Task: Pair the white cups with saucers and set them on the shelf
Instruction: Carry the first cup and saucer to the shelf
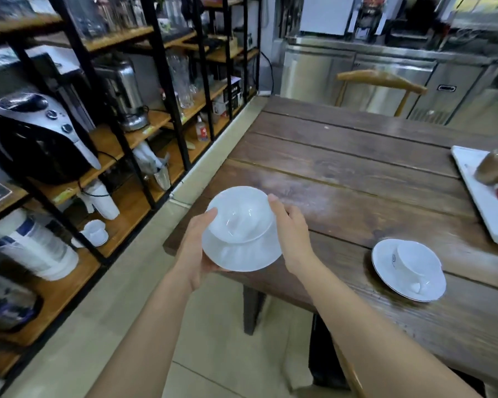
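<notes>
A white cup (pixel 239 216) sits on a white saucer (pixel 242 255), both held in the air just off the table's near-left corner. My left hand (pixel 194 248) grips the saucer from below and the left. My right hand (pixel 289 231) clasps the cup and saucer from the right. A second white cup (pixel 414 262) stands on its saucer (pixel 385 265) on the wooden table (pixel 342 173) at the right. A third cup-and-saucer pair (pixel 94 232) rests on the low wooden shelf (pixel 127 208) at the left.
The black-framed shelving at the left holds a black appliance (pixel 38 139), a metal kettle (pixel 121 90), glassware and a stack of paper cups (pixel 102 201). A white tray (pixel 483 193) lies at the table's right edge. A wooden chair (pixel 380 81) stands behind the table.
</notes>
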Demonstrator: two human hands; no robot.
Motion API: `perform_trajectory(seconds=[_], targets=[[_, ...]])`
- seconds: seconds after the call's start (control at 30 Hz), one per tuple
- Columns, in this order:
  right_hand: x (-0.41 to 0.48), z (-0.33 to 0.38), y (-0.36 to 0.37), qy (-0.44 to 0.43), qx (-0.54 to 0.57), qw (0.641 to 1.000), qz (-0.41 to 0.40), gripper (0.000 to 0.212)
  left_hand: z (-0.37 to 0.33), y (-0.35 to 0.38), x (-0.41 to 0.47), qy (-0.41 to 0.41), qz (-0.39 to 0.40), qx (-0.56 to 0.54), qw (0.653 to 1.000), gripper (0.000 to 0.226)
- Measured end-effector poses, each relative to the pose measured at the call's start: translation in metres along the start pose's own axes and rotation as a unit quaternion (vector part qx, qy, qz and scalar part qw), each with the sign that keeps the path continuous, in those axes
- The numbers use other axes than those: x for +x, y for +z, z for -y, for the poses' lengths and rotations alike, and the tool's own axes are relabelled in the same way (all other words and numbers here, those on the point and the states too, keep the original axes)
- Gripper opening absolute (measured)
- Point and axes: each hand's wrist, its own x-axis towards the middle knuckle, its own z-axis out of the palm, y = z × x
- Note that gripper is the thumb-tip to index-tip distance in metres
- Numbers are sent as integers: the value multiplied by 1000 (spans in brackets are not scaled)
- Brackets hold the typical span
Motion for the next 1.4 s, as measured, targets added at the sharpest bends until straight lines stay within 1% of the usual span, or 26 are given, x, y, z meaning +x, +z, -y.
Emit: perform_trajectory(seconds=[0.07, 0.13, 0.27, 0.3, 0.37, 0.43, 0.47, 0.53, 0.6, 0.73, 0.8, 0.9, 0.93, 1.03, 1.07, 1.13, 1.2, 1.27, 1.3, 1.33, 1.37, 1.4], targets=[[-13, 10, 39, -12, 11, 1000, 15, 37, -20, -28, -15, 28, -28, -8, 999, 44], [-26, 17, 81, -12, 24, 999, 38, 37, -38, -63, -28, 35, -76, -17, 996, 47], [-56, 31, 172, -7, 43, 994, 98, 54, -69, -147, -61, 41, -174, -35, 983, 51], [-65, 34, 195, -9, 44, 992, 115, 55, -76, -168, -72, 45, -197, -36, 979, 53], [-84, 39, 243, -13, 41, 986, 159, 47, -89, -213, -98, 58, -234, -52, 969, 65], [-97, 42, 283, -14, 40, 979, 201, 38, -99, -247, -120, 70, -246, -77, 964, 77], [-104, 44, 305, -12, 40, 973, 225, 35, -105, -265, -132, 80, -256, -87, 959, 78], [-119, 46, 345, -10, 33, 962, 271, 35, -113, -296, -154, 113, -291, -87, 946, 73], [-133, 49, 384, -15, 17, 952, 305, 28, -122, -325, -175, 142, -332, -75, 930, 67], [-154, 47, 460, -16, -14, 929, 368, 32, -134, -380, -204, 172, -383, -76, 904, 59], [-162, 43, 499, -16, -27, 914, 404, 43, -138, -409, -211, 167, -426, -78, 886, 61], [-172, 37, 562, -6, -46, 891, 451, 55, -146, -457, -217, 185, -463, -74, 864, 48], [-176, 36, 584, -7, -58, 885, 463, 55, -150, -474, -218, 188, -472, -82, 857, 45], [-187, 35, 650, -26, -77, 863, 499, 44, -162, -526, -223, 198, -489, -120, 841, 45], [-189, 34, 661, -38, -85, 861, 500, 44, -165, -534, -225, 194, -488, -137, 840, 43], [-196, 34, 700, -58, -108, 845, 520, 53, -173, -563, -229, 204, -501, -158, 826, 39], [-202, 33, 739, -67, -119, 828, 544, 56, -181, -593, -236, 208, -513, -169, 815, 48], [-213, 31, 775, -72, -111, 814, 566, 58, -188, -622, -246, 198, -524, -182, 808, 61], [-220, 29, 792, -74, -106, 808, 575, 60, -191, -636, -252, 189, -534, -194, 801, 63], [-227, 26, 807, -73, -105, 801, 585, 61, -194, -649, -257, 180, -546, -211, 791, 62], [-234, 25, 820, -71, -106, 793, 596, 56, -197, -661, -263, 174, -560, -227, 778, 56], [-242, 23, 834, -68, -105, 787, 604, 46, -201, -674, -268, 168, -576, -237, 764, 47]])
